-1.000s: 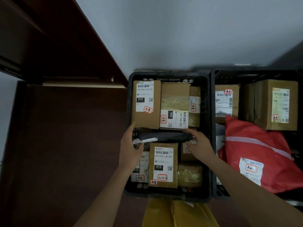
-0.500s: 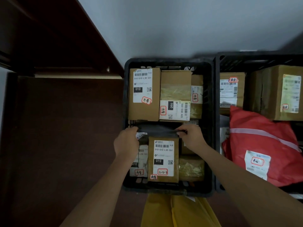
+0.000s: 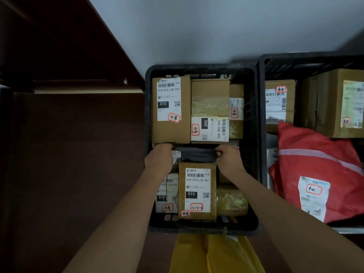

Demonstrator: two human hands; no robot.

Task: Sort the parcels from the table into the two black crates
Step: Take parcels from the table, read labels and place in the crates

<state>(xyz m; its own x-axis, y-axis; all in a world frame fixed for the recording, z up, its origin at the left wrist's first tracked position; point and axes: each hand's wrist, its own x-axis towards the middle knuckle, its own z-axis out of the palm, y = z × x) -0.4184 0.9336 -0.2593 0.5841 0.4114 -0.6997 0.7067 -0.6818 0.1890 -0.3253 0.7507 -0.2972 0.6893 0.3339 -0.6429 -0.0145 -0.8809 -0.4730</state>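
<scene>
While cardboard boxes [image 3: 171, 109] flank it, both hands [image 3: 159, 159] pinch a soft grey pouch [image 3: 197, 154].

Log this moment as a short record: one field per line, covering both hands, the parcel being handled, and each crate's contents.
left hand: grips the left end of the dark grey parcel
right hand: pinches the right end of the same parcel
dark grey parcel: in the left crate, lying across the gap between the far and near boxes
left crate: holds labelled cardboard boxes, far row and near row
right crate: holds two cardboard boxes and a red mailer bag
below the crates: yellow fabric, partly cut off
</scene>
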